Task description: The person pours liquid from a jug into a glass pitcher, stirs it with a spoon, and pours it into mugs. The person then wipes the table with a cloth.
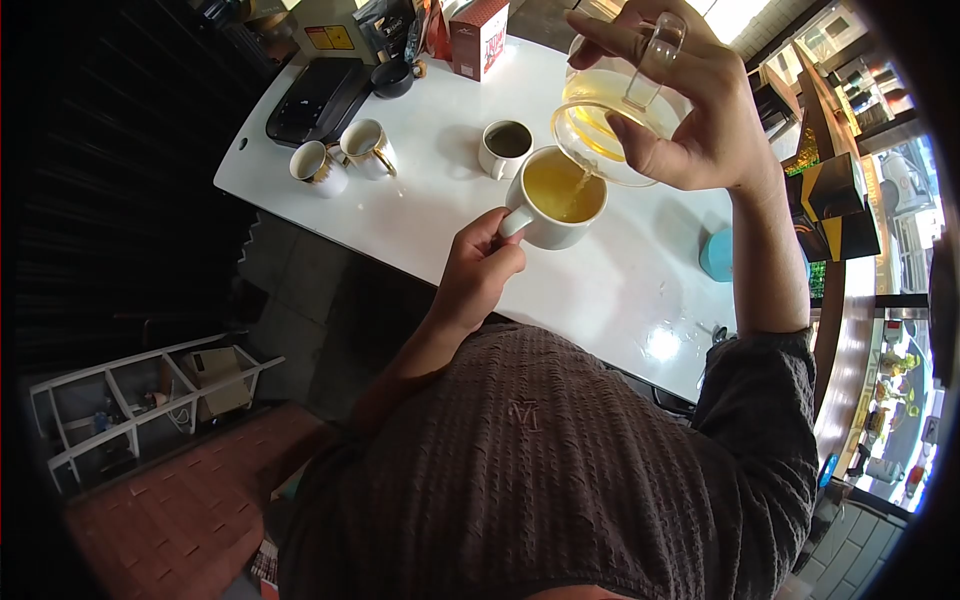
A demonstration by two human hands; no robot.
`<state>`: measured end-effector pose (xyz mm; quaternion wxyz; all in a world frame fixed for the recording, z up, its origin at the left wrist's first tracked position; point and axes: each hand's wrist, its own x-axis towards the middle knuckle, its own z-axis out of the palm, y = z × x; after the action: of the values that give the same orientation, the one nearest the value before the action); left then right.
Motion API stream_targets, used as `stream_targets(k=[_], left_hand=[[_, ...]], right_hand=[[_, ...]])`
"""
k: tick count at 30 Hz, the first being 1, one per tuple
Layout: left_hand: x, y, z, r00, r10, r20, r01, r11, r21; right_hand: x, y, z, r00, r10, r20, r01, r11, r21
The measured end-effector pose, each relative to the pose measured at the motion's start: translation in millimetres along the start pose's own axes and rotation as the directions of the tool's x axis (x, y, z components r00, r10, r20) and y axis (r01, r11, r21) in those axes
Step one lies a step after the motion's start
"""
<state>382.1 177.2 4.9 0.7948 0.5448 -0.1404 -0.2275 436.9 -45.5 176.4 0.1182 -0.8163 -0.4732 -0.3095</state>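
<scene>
Glass pitcher (pixel 598 92) tipped in the right hand (pixel 705 115), pouring into a white mug (pixel 562 235).
The right hand is curled around the pitcher's clear handle, thumb against the glass, holding it above the table (pixel 625 315); a thin stream runs into the yellow liquid (pixel 545 190) in the mug, while the left hand (pixel 480 265) pinches the mug's handle; whether the mug's base touches the table I cannot tell. Just beyond the mug stands a smaller white cup (pixel 493 165) with dark contents; farther left, two gold-trimmed mugs stand side by side near a black flat device (pixel 318 95) and a black bowl (pixel 391 80). A red box (pixel 475 40) stands at the far edge, and a blue container (pixel 716 256) sits toward the right.
</scene>
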Motion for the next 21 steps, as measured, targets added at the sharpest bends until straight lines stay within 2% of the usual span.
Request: stream_targets(k=[1,4,7,9,10,12,14,16,18,20,21], left_hand=[[-0.2,0.4,0.4,1.0,-0.001,-0.003,0.001,1.0,0.004],[-1.7,-0.8,-0.3,1.0,0.006,0.0,-0.006,1.0,0.0],[-3.3,-2.3,-2.7,0.999,0.03,-0.01,-0.03,1.0,-0.002],[-4.6,-1.1,-5.0,0.999,0.047,-0.015,-0.047,0.999,-0.002],[-5.6,-0.2,-6.9,0.998,0.067,-0.018,-0.067,0.998,0.0],[-9.3,2.0,-12.1,0.997,0.073,-0.038,-0.073,0.997,0.002],[-14.1,4.8,-19.3,0.995,0.077,-0.055,-0.077,0.997,0.007],[-20.2,5.4,-30.1,0.991,0.026,-0.135,-0.028,1.0,-0.011],[-25.0,2.8,-42.0,0.989,0.048,-0.142,-0.051,0.999,-0.016],[-30.0,5.6,-49.4,0.978,0.062,-0.199,-0.07,0.997,-0.034],[-32.4,3.9,-54.4,0.972,0.083,-0.221,-0.093,0.995,-0.035]], right_hand=[[0.4,-2.3,-0.8,1.0,0.01,0.004,-0.01,1.0,-0.019],[2.1,-9.7,0.4,0.994,0.107,0.021,-0.109,0.991,0.076],[-6.3,-9.5,12.4,0.967,0.196,-0.162,-0.188,0.98,0.063],[-16.1,-2.9,13.3,0.866,0.481,-0.134,-0.397,0.825,0.402],[-18.8,-1.3,17.8,0.865,0.483,-0.135,-0.396,0.823,0.407],[-24.9,2.7,29.5,0.649,0.749,-0.136,-0.563,0.593,0.575],[-50.6,24.7,34.2,0.637,0.77,0.023,-0.715,0.58,0.389],[-70.3,48.6,64.4,0.483,0.872,-0.073,-0.719,0.443,0.536],[-81.1,58.0,85.6,0.511,0.856,-0.085,-0.757,0.494,0.428],[-93.1,65.9,112.1,0.503,0.852,-0.144,-0.794,0.521,0.313],[-90.0,62.5,116.2,0.487,0.865,-0.119,-0.833,0.501,0.234]])
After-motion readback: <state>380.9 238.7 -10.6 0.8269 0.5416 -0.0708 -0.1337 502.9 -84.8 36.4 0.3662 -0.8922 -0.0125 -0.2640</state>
